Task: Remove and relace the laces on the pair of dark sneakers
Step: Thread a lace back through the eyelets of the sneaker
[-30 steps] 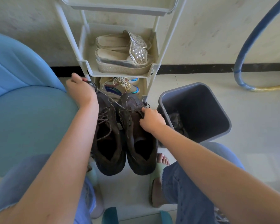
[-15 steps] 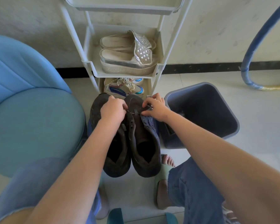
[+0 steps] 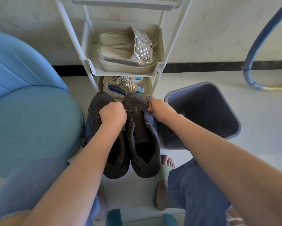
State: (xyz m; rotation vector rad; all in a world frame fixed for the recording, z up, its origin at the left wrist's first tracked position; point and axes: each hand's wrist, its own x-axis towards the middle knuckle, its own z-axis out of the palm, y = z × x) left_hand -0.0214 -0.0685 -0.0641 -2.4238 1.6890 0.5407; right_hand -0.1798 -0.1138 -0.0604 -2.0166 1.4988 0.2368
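Two dark sneakers stand side by side on the floor between my knees, toes toward the rack. The right sneaker (image 3: 143,144) has bare eyelets except for one lace (image 3: 136,110) stretched straight across its lowest pair near the toe. My left hand (image 3: 113,114) grips one end of that lace at the shoe's left edge. My right hand (image 3: 159,108) pinches the other end at the right edge. The left sneaker (image 3: 99,105) is partly hidden under my left hand and forearm; some of its lacing shows.
A white shoe rack (image 3: 94,69) stands just beyond the toes, holding silver platform sandals (image 3: 128,53) and colourful sneakers (image 3: 124,86). A grey bin (image 3: 231,128) sits right of the shoes, a blue chair (image 3: 27,111) on the left, a blue hoop (image 3: 254,51) at far right.
My left hand came in from the far left, where it pulled the lace out, to the right sneaker's toe. Both hands now hold the lace taut across the lowest eyelets.
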